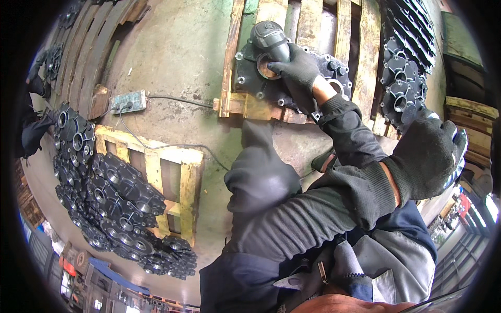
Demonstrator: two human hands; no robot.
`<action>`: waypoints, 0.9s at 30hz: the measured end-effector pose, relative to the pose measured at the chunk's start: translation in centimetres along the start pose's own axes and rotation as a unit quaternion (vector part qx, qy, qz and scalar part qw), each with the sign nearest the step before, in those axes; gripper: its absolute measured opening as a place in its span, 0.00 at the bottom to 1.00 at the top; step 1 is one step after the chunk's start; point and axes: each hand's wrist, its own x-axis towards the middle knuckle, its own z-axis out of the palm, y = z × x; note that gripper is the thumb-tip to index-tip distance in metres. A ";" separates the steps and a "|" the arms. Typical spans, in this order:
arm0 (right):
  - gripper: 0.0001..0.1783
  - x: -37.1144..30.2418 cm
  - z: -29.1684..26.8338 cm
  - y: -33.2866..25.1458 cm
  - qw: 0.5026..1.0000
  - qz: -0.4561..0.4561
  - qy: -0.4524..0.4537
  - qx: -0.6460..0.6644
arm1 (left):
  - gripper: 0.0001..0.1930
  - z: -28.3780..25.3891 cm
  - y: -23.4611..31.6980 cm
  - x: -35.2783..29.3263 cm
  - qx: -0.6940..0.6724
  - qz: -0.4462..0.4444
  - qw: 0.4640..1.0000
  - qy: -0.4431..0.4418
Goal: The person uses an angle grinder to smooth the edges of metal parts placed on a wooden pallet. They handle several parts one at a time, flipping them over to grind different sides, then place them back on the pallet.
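My right hand point(298, 70), in a black knit glove, is closed around a dark, rounded tool, perhaps a power tool point(270, 35). Its broad end points away from me. Beneath it lies a black cast-metal cover point(249, 78) with round openings and bolt bosses along its rim, flat on a wooden pallet point(229, 62). The hand and tool hide part of the casting. My left arm crosses over my right forearm. At the far right, my left hand point(425, 151), also gloved, has its fingers curled near a stack of similar castings; its palm is hidden.
Black castings point(122, 182) cover a pallet point(182, 167) at left; more castings point(402, 78) line the right. A power strip point(128, 101) lies on the floor, its cable point(177, 99) running to the work pallet. Another cable point(206, 150) trails toward my leg. Someone's dark sleeve point(34, 130) shows far left.
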 end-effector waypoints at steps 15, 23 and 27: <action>0.35 -3.3 -4.2 4.1 0.960 0.083 0.150 0.223 | 0.20 -0.6 -0.2 0.3 -0.011 0.020 1.000 -0.015; 0.44 -3.5 -4.7 5.0 0.995 0.051 0.070 0.055 | 0.23 -0.4 -0.5 0.3 -0.015 0.018 0.999 -0.026; 0.44 -2.7 -3.6 4.7 0.996 0.038 0.058 0.057 | 0.23 -0.2 -0.5 0.3 -0.012 0.022 0.999 -0.028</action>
